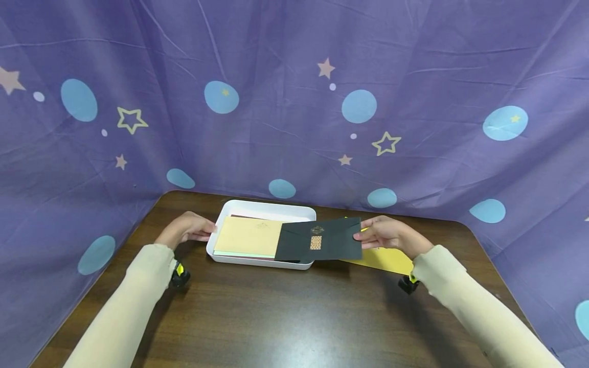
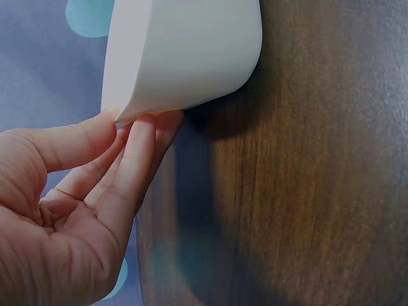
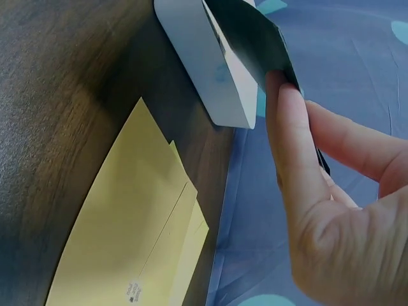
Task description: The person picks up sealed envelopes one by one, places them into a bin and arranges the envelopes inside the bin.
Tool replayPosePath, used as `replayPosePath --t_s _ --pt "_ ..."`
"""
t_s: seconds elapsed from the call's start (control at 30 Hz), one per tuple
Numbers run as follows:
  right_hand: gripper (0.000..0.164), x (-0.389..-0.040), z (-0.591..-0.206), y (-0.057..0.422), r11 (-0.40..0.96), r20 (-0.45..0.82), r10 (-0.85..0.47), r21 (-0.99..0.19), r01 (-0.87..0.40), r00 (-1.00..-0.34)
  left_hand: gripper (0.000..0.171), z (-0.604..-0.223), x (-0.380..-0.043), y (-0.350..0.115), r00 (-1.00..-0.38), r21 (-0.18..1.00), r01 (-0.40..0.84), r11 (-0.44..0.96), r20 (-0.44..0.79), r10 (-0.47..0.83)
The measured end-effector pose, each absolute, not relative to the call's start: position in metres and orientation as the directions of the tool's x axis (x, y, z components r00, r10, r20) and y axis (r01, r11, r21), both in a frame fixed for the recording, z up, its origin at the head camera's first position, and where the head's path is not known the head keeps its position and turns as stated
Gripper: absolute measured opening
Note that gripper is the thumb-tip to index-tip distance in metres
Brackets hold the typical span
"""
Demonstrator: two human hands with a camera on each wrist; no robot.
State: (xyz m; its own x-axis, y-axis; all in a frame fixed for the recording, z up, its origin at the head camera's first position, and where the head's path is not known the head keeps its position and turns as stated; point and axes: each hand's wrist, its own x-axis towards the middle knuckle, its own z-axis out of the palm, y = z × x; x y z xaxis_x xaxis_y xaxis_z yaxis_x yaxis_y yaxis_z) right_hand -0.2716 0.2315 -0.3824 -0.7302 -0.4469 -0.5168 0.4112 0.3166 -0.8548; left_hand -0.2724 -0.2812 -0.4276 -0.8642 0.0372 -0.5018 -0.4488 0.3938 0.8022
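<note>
My left hand [image 1: 193,226] pinches the left rim of a white plastic tray [image 1: 271,210], thumb on top and fingers beneath in the left wrist view. A black envelope [image 1: 338,243] with a gold emblem and a small patterned patch is pinched at its right end by my right hand [image 1: 383,233]. Its left part overlaps the tray and a cream envelope [image 1: 248,236] that lies inside. Under the cream one, pale green and dark red edges peek out. Yellow envelopes [image 3: 121,217] lie on the table below my right hand, partly hidden by the black envelope in the head view.
The brown wooden table [image 1: 257,312] has rounded far corners. A purple curtain [image 1: 285,138] with stars and blue ovals hangs right behind it and along both sides. The tray stands near the table's far edge, left of the middle.
</note>
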Motion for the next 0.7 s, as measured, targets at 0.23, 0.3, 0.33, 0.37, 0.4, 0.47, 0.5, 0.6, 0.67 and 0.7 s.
replayPosePath --t_s 0.23,0.3,0.33,0.37,0.4,0.47,0.5,0.6,0.67,0.7 --pt "0.010 -0.270 -0.380 0.222 0.263 -0.524 -0.424 -0.851 0.453 -0.739 0.040 -0.427 -0.272 -0.281 -0.861 0.798 -0.452 0.397 -0.506 0.037" --pt "0.019 -0.269 -0.379 0.221 0.252 -0.525 -0.419 -0.851 0.461 -0.740 0.040 -0.426 -0.272 -0.281 -0.861 0.798 -0.453 0.397 -0.507 0.037" --pt "0.020 -0.269 -0.379 0.220 0.249 -0.526 -0.416 -0.851 0.463 -0.742 0.040 -0.426 -0.272 -0.281 -0.861 0.798 -0.454 0.395 -0.508 0.037" --pt "0.021 -0.269 -0.379 0.220 0.246 -0.526 -0.413 -0.851 0.465 -0.744 0.040 -0.426 -0.272 -0.281 -0.860 0.798 -0.454 0.395 -0.508 0.037" --pt "0.019 -0.269 -0.380 0.220 0.245 -0.522 -0.416 -0.853 0.461 -0.745 0.040 -0.426 -0.272 -0.281 -0.860 0.798 -0.454 0.396 -0.508 0.038" --pt "0.018 -0.268 -0.380 0.219 0.244 -0.521 -0.409 -0.853 0.461 -0.749 0.040 -0.426 -0.272 -0.281 -0.860 0.798 -0.453 0.397 -0.508 0.039" --pt "0.018 -0.268 -0.381 0.218 0.242 -0.525 -0.401 -0.851 0.465 -0.751 0.040 -0.426 -0.272 -0.281 -0.861 0.798 -0.452 0.398 -0.508 0.039" --pt "0.019 -0.267 -0.381 0.216 0.237 -0.521 -0.396 -0.853 0.464 -0.756 0.040 -0.427 -0.272 -0.282 -0.862 0.798 -0.449 0.402 -0.506 0.041" --pt "0.019 -0.266 -0.382 0.214 0.232 -0.523 -0.390 -0.853 0.468 -0.758 0.040 -0.427 -0.272 -0.282 -0.862 0.798 -0.449 0.401 -0.506 0.040" --pt "0.018 -0.266 -0.383 0.213 0.228 -0.522 -0.388 -0.853 0.470 -0.760 0.040 -0.428 -0.273 -0.282 -0.862 0.798 -0.450 0.402 -0.506 0.039"
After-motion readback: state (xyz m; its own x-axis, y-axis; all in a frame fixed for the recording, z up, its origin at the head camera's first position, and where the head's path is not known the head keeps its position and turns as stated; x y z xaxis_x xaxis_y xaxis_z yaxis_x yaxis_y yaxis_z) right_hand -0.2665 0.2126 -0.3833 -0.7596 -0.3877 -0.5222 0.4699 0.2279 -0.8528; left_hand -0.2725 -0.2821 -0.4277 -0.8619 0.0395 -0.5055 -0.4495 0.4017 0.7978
